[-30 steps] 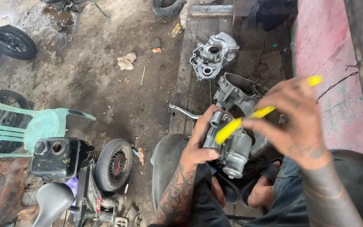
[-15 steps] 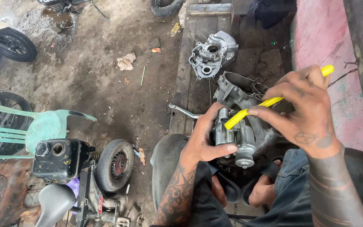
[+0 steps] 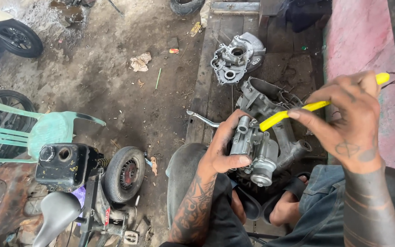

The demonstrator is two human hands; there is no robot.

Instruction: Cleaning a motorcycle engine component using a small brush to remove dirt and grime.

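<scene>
Both hands worked close together over the person's lap in the head view. Left hand (image 3: 225, 153) was wrapped around a grey metal carburetor (image 3: 254, 153), fingers curled behind it and the thumb pressed across its front, holding it upright above the knees. Right hand (image 3: 344, 119) pinched a yellow-handled tool (image 3: 298, 112) between thumb and fingers, its yellow end angled down so that it touched the top of the carburetor. Just behind the carburetor, a large grey engine casing (image 3: 275, 103) lay on the wooden platform (image 3: 206, 87), and a second casing cover (image 3: 236, 57) sat farther back on the same boards, well apart from the hands. A thin bent metal lever (image 3: 202, 119) stuck out to the left near the platform's edge. On the dirt floor to the left stood a stripped small motorbike frame with a black tank (image 3: 65, 167) and a small wheel (image 3: 124, 174), beside a pale green plastic chair (image 3: 37, 132).
</scene>
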